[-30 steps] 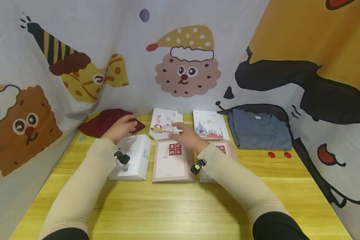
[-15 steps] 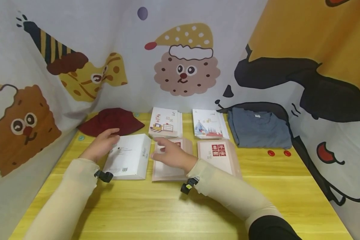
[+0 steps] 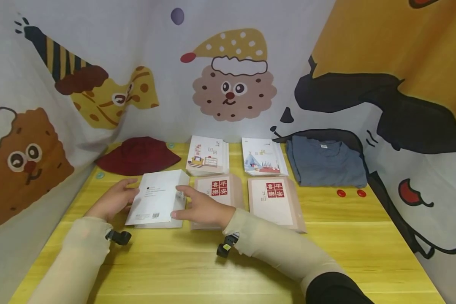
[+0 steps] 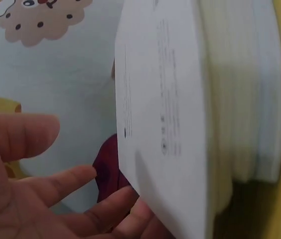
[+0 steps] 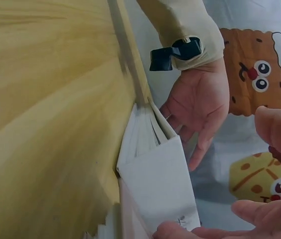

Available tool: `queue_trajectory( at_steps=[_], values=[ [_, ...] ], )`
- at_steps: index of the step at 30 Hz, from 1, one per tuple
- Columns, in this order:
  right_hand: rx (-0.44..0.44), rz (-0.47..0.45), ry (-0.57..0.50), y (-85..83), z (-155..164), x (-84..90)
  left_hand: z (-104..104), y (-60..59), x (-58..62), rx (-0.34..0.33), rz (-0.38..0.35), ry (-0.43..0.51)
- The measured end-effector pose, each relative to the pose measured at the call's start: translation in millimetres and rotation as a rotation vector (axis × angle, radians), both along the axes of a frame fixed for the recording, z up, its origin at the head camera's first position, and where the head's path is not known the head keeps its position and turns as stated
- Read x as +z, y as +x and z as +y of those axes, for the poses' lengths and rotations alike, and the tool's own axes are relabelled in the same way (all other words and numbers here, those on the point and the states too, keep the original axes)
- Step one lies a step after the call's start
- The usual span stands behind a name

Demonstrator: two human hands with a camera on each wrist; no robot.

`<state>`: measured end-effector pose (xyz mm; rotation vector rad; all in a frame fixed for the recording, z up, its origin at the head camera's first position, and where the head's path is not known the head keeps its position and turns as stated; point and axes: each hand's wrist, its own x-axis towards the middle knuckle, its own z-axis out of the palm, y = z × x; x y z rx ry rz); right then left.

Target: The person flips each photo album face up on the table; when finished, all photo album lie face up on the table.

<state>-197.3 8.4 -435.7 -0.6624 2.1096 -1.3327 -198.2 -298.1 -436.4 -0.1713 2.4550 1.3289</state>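
Note:
A white packet (image 3: 157, 196) with small black print lies on top of a stack of like packets on the yellow table (image 3: 251, 261). Its near edge is raised off the stack. My left hand (image 3: 115, 202) is at its left side with the fingers straight, and their tips reach under the packet (image 4: 165, 109). My right hand (image 3: 199, 209) grips the right edge, thumb on top and fingers at the near corner. In the right wrist view the raised packet (image 5: 160, 189) stands between the right hand (image 5: 275, 209) and the left hand's (image 5: 200, 104) open palm.
Two pink envelopes with red characters (image 3: 218, 190) (image 3: 273, 200) lie right of the stack. Behind them are two piles of illustrated cards (image 3: 208, 155) (image 3: 263, 156), a dark red hat (image 3: 137, 154) and a folded grey-blue shirt (image 3: 327, 162). Cartoon cloth walls close in three sides.
Both hands drew back from the hat and the card pile to the white stack. They now flank the top packet, and its near edge has lifted.

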Motion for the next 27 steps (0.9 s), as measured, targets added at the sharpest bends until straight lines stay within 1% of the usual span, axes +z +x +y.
queue_trajectory(
  at_steps=[3,5,7,10,12,13,17,20,24,26,27],
  values=[
    [0.009,-0.001,0.016,0.9,-4.0,-1.1,-3.4,1.4,-2.7,-0.036,-0.026,0.004],
    [0.005,-0.008,0.023,1.2,-6.3,-1.6,-5.5,1.1,-4.2,-0.063,-0.043,-0.013],
    [-0.005,-0.024,0.02,1.2,-8.6,-2.4,-7.4,0.2,-5.9,-0.081,-0.071,-0.009],
    [-0.013,-0.055,-0.001,1.8,-11.1,-3.2,-9.9,-1.0,-8.3,-0.085,-0.109,0.001],
    [-0.015,-0.068,-0.015,2.4,-12.2,-3.1,-12.0,-1.9,-10.9,-0.08,-0.124,0.041],
    [-0.018,-0.07,-0.017,2.6,-12.6,-3.1,-13.0,-2.2,-12.1,-0.079,-0.123,0.055],
    [-0.031,-0.068,-0.012,3.0,-12.5,-2.5,-14.3,-1.5,-16.8,-0.077,-0.114,0.169],
    [-0.037,-0.063,-0.005,2.7,-12.0,-2.3,-13.5,0.8,-19.3,-0.086,-0.101,0.236],
    [-0.037,-0.059,-0.002,2.6,-11.5,-2.1,-14.5,3.3,-20.7,-0.103,-0.055,0.256],
    [-0.041,-0.057,0.002,2.8,-11.5,-2.0,-15.1,4.5,-19.5,-0.104,-0.02,0.252],
    [-0.045,-0.058,0.003,2.8,-11.6,-2.3,-15.2,5.2,-18.7,-0.103,-0.004,0.266]
  ],
)
